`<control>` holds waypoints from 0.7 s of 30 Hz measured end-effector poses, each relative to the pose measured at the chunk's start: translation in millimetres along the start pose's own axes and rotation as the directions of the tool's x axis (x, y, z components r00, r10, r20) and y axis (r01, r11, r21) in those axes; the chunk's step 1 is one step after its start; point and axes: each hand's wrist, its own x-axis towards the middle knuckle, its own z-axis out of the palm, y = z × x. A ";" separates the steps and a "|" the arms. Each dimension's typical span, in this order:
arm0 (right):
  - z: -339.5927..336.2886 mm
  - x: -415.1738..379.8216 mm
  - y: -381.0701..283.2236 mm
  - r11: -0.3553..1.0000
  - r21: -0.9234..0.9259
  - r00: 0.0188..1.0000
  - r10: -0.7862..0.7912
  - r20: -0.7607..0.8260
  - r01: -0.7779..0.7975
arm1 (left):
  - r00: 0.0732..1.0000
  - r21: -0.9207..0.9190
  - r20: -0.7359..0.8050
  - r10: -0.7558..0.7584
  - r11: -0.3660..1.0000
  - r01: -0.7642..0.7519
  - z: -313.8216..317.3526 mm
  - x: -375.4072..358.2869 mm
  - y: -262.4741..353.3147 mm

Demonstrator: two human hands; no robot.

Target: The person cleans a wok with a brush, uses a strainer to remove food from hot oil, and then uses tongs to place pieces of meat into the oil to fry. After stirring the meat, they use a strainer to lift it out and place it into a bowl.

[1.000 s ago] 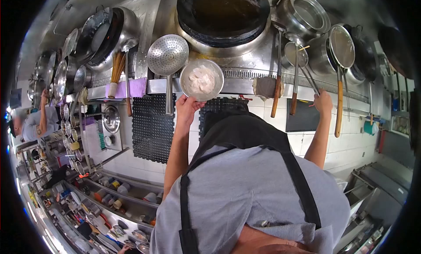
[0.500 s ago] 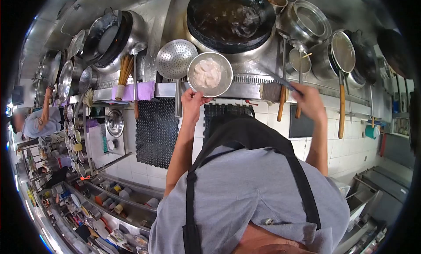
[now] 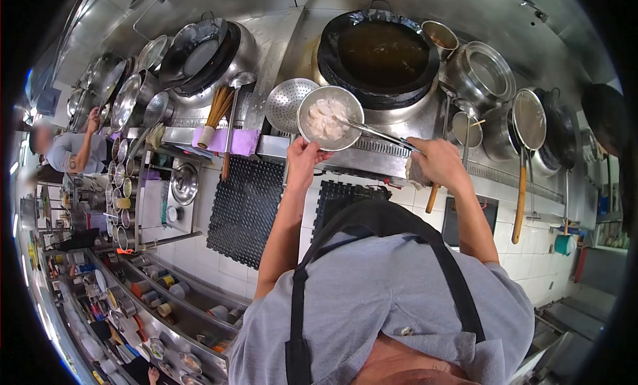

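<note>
My left hand (image 3: 303,156) grips the near rim of a small steel bowl (image 3: 345,135) that holds pale white pieces of food (image 3: 325,118). My right hand (image 3: 435,160) holds long metal tongs (image 3: 372,133), whose tips reach into the bowl among the white pieces. The bowl hovers at the front edge of the steel stove, just in front of a large black wok (image 3: 379,56) filled with dark liquid.
A perforated skimmer (image 3: 287,104), ladles and wooden-handled strainers (image 3: 529,119) rest along the stove. Steel pots (image 3: 484,71) stand at the right, another wok (image 3: 201,51) at the left. Black floor mats (image 3: 243,205) lie below. Another person (image 3: 72,151) works far left by shelves of containers.
My right hand took the tongs from the stove's right side and swung left until their tips entered the bowl. My left hand kept hold of the bowl. The view shifted right.
</note>
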 end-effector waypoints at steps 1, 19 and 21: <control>0.0 2.2 2.4 1.000 -0.020 1.000 -0.021 0.004 0.021 | 1.000 -0.007 -0.004 -0.005 1.000 0.005 0.3 -0.2 -1.4; -29.9 144.5 103.4 0.993 -0.050 0.976 0.094 -0.198 -0.106 | 0.988 -0.149 0.043 -0.150 0.977 0.155 18.3 0.1 -10.1; -12.0 165.9 109.5 0.981 -0.117 0.971 0.131 -0.200 -0.156 | 0.989 -0.158 0.053 -0.138 0.977 0.145 14.7 -1.5 -12.3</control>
